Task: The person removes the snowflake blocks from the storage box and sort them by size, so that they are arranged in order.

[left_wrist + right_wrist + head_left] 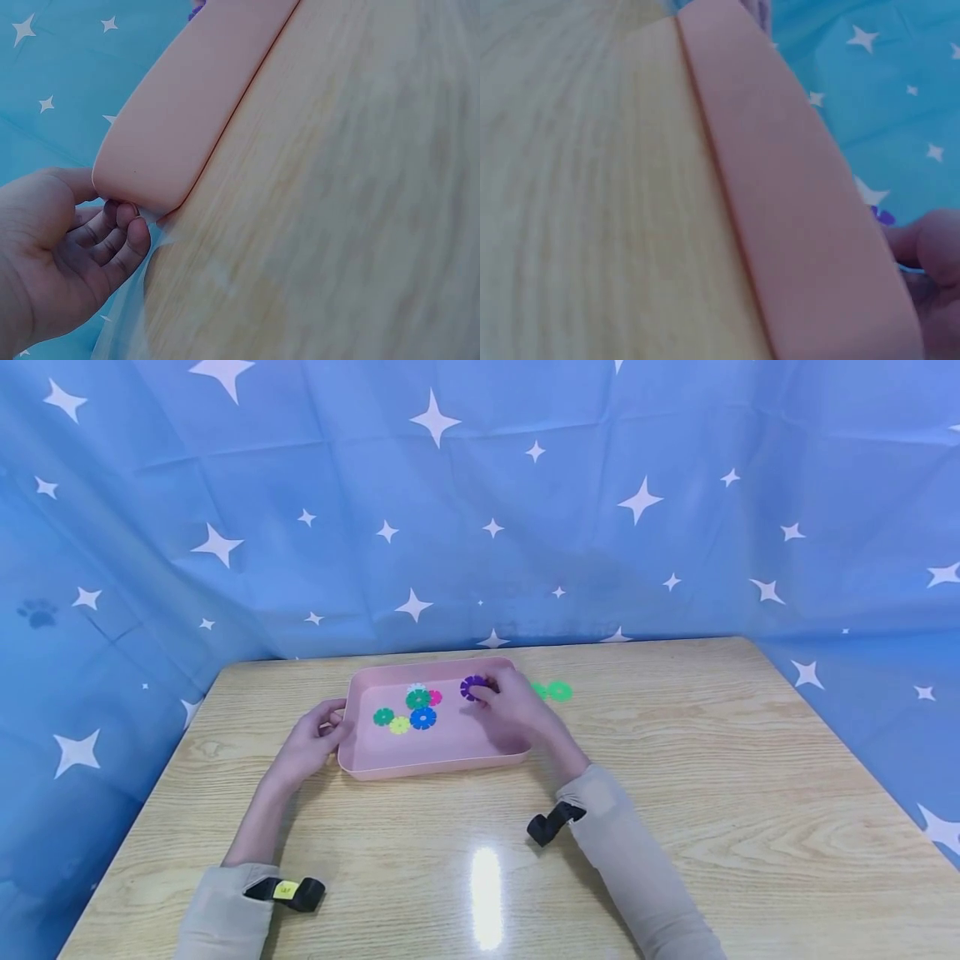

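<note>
A shallow pink tray lies on the table. My left hand grips its left rim, the thumb on one side and curled fingers against the end wall. Above the tray's right part, my right hand pinches a purple notched plastic disc; only a bit of that disc shows past the tray wall in the right wrist view. Inside the tray are a blue disc, a yellow one, green ones, a pink one and a pale one, partly covered.
Light green discs lie on the wooden table just right of the tray, one partly hidden by my right hand. Behind the table hangs a blue curtain with white stars. Black straps sit at both wrists.
</note>
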Available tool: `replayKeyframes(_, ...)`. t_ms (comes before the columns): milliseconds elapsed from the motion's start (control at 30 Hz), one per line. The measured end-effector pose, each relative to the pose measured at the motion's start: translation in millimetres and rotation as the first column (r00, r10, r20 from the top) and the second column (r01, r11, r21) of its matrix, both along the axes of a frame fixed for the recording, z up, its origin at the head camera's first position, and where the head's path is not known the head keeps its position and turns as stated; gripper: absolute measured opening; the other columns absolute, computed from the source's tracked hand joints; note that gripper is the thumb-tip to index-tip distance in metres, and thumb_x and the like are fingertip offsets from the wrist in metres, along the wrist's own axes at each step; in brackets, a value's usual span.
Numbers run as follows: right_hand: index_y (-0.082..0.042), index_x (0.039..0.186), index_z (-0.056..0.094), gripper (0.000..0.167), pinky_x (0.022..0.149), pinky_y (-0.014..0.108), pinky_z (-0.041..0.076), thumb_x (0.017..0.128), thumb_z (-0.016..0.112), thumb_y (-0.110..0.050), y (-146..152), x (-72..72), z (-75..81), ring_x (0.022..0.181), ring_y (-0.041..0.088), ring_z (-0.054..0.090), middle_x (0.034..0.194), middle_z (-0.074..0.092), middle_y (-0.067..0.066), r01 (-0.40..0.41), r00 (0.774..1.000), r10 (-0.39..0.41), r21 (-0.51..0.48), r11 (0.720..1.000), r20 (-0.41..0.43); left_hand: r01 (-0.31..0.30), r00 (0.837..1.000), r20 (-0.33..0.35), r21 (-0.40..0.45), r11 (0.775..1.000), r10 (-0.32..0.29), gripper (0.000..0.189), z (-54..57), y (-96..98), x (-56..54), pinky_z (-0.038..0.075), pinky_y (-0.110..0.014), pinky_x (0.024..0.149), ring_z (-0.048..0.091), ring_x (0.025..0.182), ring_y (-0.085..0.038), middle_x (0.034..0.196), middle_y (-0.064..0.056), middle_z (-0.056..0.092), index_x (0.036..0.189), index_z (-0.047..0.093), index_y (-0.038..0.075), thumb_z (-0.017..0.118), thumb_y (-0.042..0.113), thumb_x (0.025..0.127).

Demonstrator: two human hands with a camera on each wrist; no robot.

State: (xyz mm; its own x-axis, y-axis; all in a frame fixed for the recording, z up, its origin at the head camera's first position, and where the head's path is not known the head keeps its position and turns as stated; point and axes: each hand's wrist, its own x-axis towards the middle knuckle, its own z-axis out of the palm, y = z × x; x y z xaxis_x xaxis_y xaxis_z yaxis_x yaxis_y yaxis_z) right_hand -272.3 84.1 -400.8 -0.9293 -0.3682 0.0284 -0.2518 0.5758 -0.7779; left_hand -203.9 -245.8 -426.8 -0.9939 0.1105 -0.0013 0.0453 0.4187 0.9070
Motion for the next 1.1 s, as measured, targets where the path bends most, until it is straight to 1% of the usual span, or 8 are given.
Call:
replayKeyframes(67, -0.005, 0.112, 0.065, 0.016, 0.08, 0.033, 0.053, 0.105, 0.057, -0.017, 4, -1.6, 4.1, 0.087, 0.022, 0.062, 0.099, 0.063, 0.008, -0.001, 1.0, 0.0, -0.019, 1.0, -0.027, -0.003, 1.0, 0.004, -0.001, 1.0, 0.003, 0.05, 0.2, -0.6, 0.3, 0.049, -0.023, 0.069, 0.056, 0.085, -0.018, 0.106, -0.017, 0.05, 0.148, 0.039, -0.008, 0.054, 0.011, 0.105)
replayKeyframes(167, 0.0, 0.114, 0.066, 0.018, 0.081, 0.035, 0.055, 0.105, 0.056, -0.012, 10, -4.3, 8.7, 0.085, 0.023, 0.065, 0.095, 0.066, 0.011, -0.005, 0.999, 0.003, -0.054, 0.999, -0.05, 0.0, 1.0, 0.004, -0.005, 1.0, 0.0, 0.05, 0.4, -0.9, 0.5, 0.049, -0.023, 0.069, 0.056, 0.086, -0.019, 0.106, -0.017, 0.05, 0.149, 0.038, -0.008, 0.054, 0.011, 0.105)
replayKeyframes(300, 0.002, 0.109, 0.066, 0.017, 0.081, 0.037, 0.056, 0.104, 0.057, -0.011, 20, -6.0, 12.3, 0.084, 0.026, 0.068, 0.091, 0.069, 0.013, 0.018, 0.999, -0.022, -0.086, 0.996, -0.04, 0.0, 1.0, 0.004, -0.006, 1.0, 0.0, 0.05, 0.4, -0.6, 0.3, 0.049, -0.023, 0.069, 0.056, 0.087, -0.019, 0.107, -0.017, 0.05, 0.149, 0.038, -0.008, 0.054, 0.011, 0.105)
replayKeyframes(500, 0.005, 0.114, 0.064, 0.02, 0.079, 0.04, 0.058, 0.103, 0.059, -0.011, 39, -5.0, 16.3, 0.084, 0.029, 0.069, 0.099, 0.069, 0.022, 0.045, 0.999, -0.046, -0.12, 0.992, -0.011, -0.002, 1.0, 0.0, -0.01, 1.0, 0.002, 0.05, -0.4, -0.9, 0.1, 0.048, -0.022, 0.068, 0.056, 0.087, -0.019, 0.106, -0.017, 0.051, 0.148, 0.038, -0.009, 0.054, 0.01, 0.105)
replayKeyframes(600, 0.004, 0.117, 0.063, 0.021, 0.078, 0.043, 0.059, 0.103, 0.06, -0.012, 50, -4.5, 17.2, 0.082, 0.029, 0.069, 0.102, 0.068, 0.023, 0.058, 0.998, -0.06, -0.118, 0.991, -0.015, -0.002, 1.0, -0.003, -0.012, 1.0, 0.002, 0.05, -0.4, -1.0, 0.5, 0.048, -0.022, 0.068, 0.056, 0.087, -0.02, 0.105, -0.017, 0.051, 0.148, 0.038, -0.009, 0.054, 0.01, 0.105)
replayKeyframes(800, 0.001, 0.12, 0.063, 0.023, 0.075, 0.049, 0.055, 0.103, 0.061, -0.014, 71, -5.6, 14.7, 0.083, 0.037, 0.066, 0.1, 0.067, 0.022, 0.085, 0.995, -0.088, -0.059, 0.995, -0.054, -0.007, 1.0, 0.001, -0.012, 1.0, 0.007, 0.05, 1.0, -1.0, 1.7, 0.048, -0.022, 0.068, 0.056, 0.087, -0.02, 0.106, -0.017, 0.05, 0.148, 0.038, -0.009, 0.054, 0.01, 0.105)
replayKeyframes(900, 0.002, 0.118, 0.063, 0.021, 0.074, 0.047, 0.055, 0.103, 0.06, -0.012, 81, -6.5, 12.9, 0.083, 0.037, 0.065, 0.1, 0.067, 0.025, 0.095, 0.993, -0.098, -0.055, 0.994, -0.062, -0.009, 1.0, 0.004, -0.014, 1.0, 0.009, 0.05, 1.6, -0.5, 1.9, 0.049, -0.022, 0.069, 0.055, 0.088, -0.02, 0.107, -0.017, 0.05, 0.148, 0.038, -0.009, 0.054, 0.011, 0.105)
replayKeyframes(1100, 0.002, 0.115, 0.062, 0.019, 0.067, 0.031, 0.051, 0.104, 0.058, -0.012, 100, -9.5, 7.0, 0.083, 0.034, 0.065, 0.097, 0.067, 0.025, 0.12, 0.99, -0.122, -0.032, 0.992, -0.072, -0.008, 1.0, 0.008, -0.021, 1.0, 0.008, 0.05, 1.8, 0.1, 1.5, 0.049, -0.022, 0.07, 0.055, 0.089, -0.021, 0.108, -0.017, 0.05, 0.149, 0.038, -0.008, 0.054, 0.011, 0.105)
